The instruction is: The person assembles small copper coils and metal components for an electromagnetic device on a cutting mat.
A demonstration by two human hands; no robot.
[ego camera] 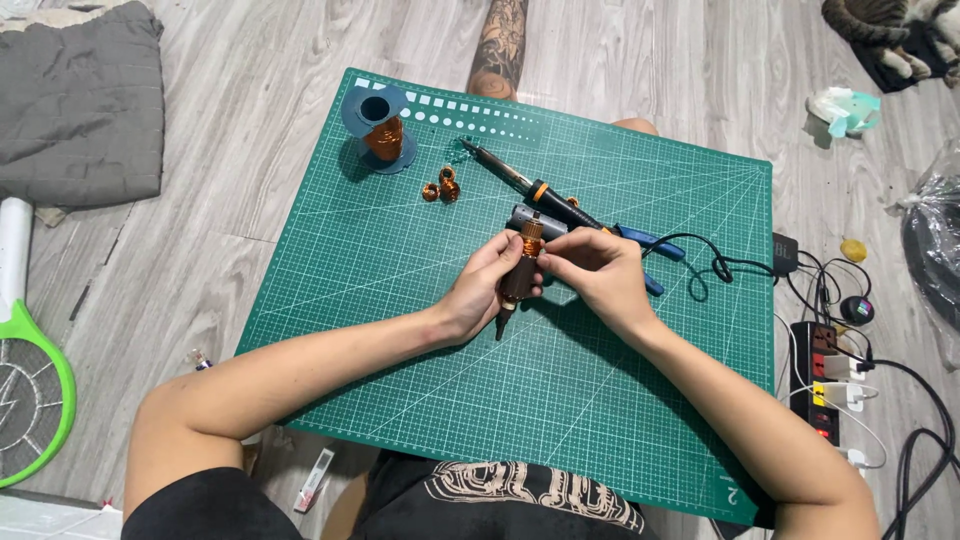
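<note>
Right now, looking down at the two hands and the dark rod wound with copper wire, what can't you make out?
- Head view: the dark rod with copper wire is partly covered by the left hand and right hand.
- The grey cylinder sits mostly behind the hands.
- The blue-handled pliers have their jaws hidden by the right hand.
- The striped cat is cut by the top edge.

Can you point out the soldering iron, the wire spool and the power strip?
Soldering iron (548, 193), head view, on its black and orange handle.
Wire spool (383, 137), head view, on the copper winding.
Power strip (823, 385), head view, on its black body.
</note>
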